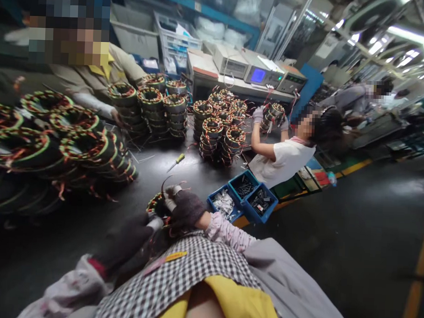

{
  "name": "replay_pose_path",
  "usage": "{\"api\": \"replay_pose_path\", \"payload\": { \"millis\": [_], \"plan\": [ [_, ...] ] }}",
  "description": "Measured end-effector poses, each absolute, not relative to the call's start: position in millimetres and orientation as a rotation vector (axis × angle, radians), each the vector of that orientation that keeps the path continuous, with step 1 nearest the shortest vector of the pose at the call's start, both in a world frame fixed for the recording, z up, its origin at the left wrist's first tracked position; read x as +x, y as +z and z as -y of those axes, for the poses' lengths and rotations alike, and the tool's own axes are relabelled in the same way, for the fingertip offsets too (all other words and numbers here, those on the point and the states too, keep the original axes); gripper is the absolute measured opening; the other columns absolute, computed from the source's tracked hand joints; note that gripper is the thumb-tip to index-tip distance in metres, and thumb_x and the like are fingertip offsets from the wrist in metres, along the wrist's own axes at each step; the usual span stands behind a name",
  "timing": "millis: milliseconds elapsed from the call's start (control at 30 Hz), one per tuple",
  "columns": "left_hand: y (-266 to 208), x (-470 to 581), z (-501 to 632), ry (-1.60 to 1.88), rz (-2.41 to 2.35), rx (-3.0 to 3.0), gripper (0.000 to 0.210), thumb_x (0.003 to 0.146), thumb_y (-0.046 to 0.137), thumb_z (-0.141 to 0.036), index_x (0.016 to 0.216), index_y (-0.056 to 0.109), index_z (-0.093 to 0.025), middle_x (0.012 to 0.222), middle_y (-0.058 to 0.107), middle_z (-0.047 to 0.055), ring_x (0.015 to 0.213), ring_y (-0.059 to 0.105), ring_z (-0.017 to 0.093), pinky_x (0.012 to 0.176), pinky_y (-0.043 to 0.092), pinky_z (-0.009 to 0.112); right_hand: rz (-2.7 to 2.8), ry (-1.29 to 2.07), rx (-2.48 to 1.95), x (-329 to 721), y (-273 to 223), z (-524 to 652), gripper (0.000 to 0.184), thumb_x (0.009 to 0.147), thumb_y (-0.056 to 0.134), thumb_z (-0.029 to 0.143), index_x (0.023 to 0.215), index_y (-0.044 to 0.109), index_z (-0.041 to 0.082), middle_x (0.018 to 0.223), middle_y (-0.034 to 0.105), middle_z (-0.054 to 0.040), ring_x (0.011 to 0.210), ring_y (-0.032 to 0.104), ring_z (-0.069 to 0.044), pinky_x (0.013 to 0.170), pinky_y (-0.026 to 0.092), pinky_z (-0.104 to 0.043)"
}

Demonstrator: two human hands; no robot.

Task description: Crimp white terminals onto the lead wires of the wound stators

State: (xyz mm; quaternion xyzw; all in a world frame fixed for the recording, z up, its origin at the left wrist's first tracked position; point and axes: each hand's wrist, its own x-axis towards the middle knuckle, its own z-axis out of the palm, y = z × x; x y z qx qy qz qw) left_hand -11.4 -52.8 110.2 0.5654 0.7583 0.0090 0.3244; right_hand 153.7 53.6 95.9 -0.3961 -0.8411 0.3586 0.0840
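Observation:
Close to my body at the table edge is a motor stator [155, 204], a ring of copper windings with green-yellow insulation around its rim. My left hand [134, 237], in a dark glove with pale-wrapped fingertips, is closed on the near left side of the ring. From the right, my right hand [187, 209], gloved likewise, has its fingers bent together over the top of the ring at its lead wires. One dark wire [163, 183] curves up beside those fingers. Both hands partly hide the stator. A screwdriver [177, 161] with a yellow-green handle lies beyond them.
Stacked stators [80, 145] stand at left, with more stacks [220, 127] farther back. Blue bins [261, 202] of small parts sit at right. One co-worker's hand [116, 116] is near the left stacks; another co-worker [281, 157] holds stators. Test instruments [258, 70] line the back.

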Motion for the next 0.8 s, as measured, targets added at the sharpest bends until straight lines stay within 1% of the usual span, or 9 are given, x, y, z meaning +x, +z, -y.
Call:
{"api": "replay_pose_path", "payload": {
  "millis": [67, 133, 233, 367, 500, 567, 667, 733, 800],
  "plan": [
    [114, -10, 55, 0.03, -2.002, 1.526, 0.039, 0.084, 0.042, -0.043, 0.09, 0.075, -0.022, 0.09, 0.08, 0.01, 0.088, 0.075, 0.032, 0.072, 0.046, 0.035, 2.584, 1.03, -1.158, 155, 98, -53, 0.033, 0.107, 0.058, 0.037, 0.133, 0.069, 0.019, 0.121, 0.081, -0.0071, 0.108, 0.077, -0.023, 0.092, 0.058, -0.028],
    [118, -10, 55, 0.171, -1.895, 1.407, 0.04, 0.084, 0.047, -0.048, 0.09, 0.075, -0.021, 0.093, 0.08, 0.01, 0.09, 0.073, 0.033, 0.075, 0.047, 0.035, 2.628, 0.982, -1.137, 158, 98, -54, 0.029, 0.108, 0.057, 0.036, 0.129, 0.071, 0.022, 0.12, 0.08, -0.0057, 0.108, 0.076, -0.022, 0.093, 0.057, -0.028],
    [124, -12, 57, 0.411, -1.725, 1.13, 0.043, 0.085, 0.052, -0.053, 0.1, 0.077, -0.02, 0.093, 0.08, 0.005, 0.091, 0.072, 0.03, 0.076, 0.049, 0.032, 2.633, 0.949, -1.123, 161, 96, -52, 0.028, 0.11, 0.055, 0.034, 0.131, 0.071, 0.024, 0.123, 0.079, -0.0049, 0.111, 0.074, -0.02, 0.095, 0.055, -0.028],
    [127, -11, 65, 0.5, -1.926, 1.165, 0.024, 0.074, 0.07, -0.044, 0.077, 0.074, -0.02, 0.076, 0.073, 0.006, 0.088, 0.069, 0.03, 0.075, 0.049, 0.033, 2.751, 0.823, -1.142, 161, 99, -44, 0.033, 0.111, 0.05, 0.031, 0.135, 0.07, 0.021, 0.127, 0.077, -0.0092, 0.112, 0.073, -0.023, 0.097, 0.054, -0.03],
    [119, -9, 72, 0.745, -1.658, 0.889, 0.025, 0.08, 0.069, -0.043, 0.083, 0.074, -0.019, 0.079, 0.075, 0.009, 0.082, 0.07, 0.027, 0.074, 0.055, 0.037, 2.855, 0.701, -1.207, 157, 109, -35, 0.038, 0.112, 0.044, 0.027, 0.141, 0.068, 0.02, 0.134, 0.075, -0.0127, 0.119, 0.071, -0.024, 0.1, 0.053, -0.031],
    [121, -17, 80, 0.839, -1.7, 0.84, 0.025, 0.078, 0.072, -0.045, 0.078, 0.071, -0.019, 0.078, 0.073, 0.009, 0.084, 0.07, 0.027, 0.074, 0.056, 0.037, 2.9, 0.685, -1.211, 154, 113, -32, 0.039, 0.112, 0.043, 0.028, 0.143, 0.066, 0.02, 0.134, 0.074, -0.0138, 0.117, 0.072, -0.025, 0.098, 0.054, -0.033],
    [138, -38, 96, 1.025, -1.802, 0.829, 0.026, 0.078, 0.075, -0.047, 0.075, 0.068, -0.022, 0.076, 0.07, 0.006, 0.081, 0.066, 0.023, 0.066, 0.052, 0.033, 2.913, 0.686, -1.27, 151, 113, -32, 0.04, 0.112, 0.041, 0.025, 0.141, 0.067, 0.019, 0.13, 0.076, -0.0166, 0.11, 0.074, -0.027, 0.093, 0.056, -0.035],
    [151, -48, 104, 1.11, -1.745, 0.843, 0.029, 0.081, 0.075, -0.05, 0.078, 0.068, -0.023, 0.077, 0.068, 0.005, 0.068, 0.061, 0.018, 0.055, 0.046, 0.03, 2.852, 0.766, -1.261, 152, 109, -33, 0.036, 0.109, 0.046, 0.024, 0.136, 0.07, 0.018, 0.126, 0.077, -0.0171, 0.109, 0.074, -0.027, 0.094, 0.056, -0.035],
    [156, -50, 103, 1.118, -1.627, 0.864, 0.033, 0.078, 0.08, -0.052, 0.079, 0.067, -0.022, 0.071, 0.064, 0.003, 0.057, 0.054, 0.014, 0.048, 0.042, 0.028, 2.691, 0.985, -1.106, 157, 103, -34, 0.029, 0.105, 0.056, 0.025, 0.125, 0.075, 0.018, 0.12, 0.079, -0.0139, 0.108, 0.074, -0.026, 0.096, 0.056, -0.035]
  ]
}}
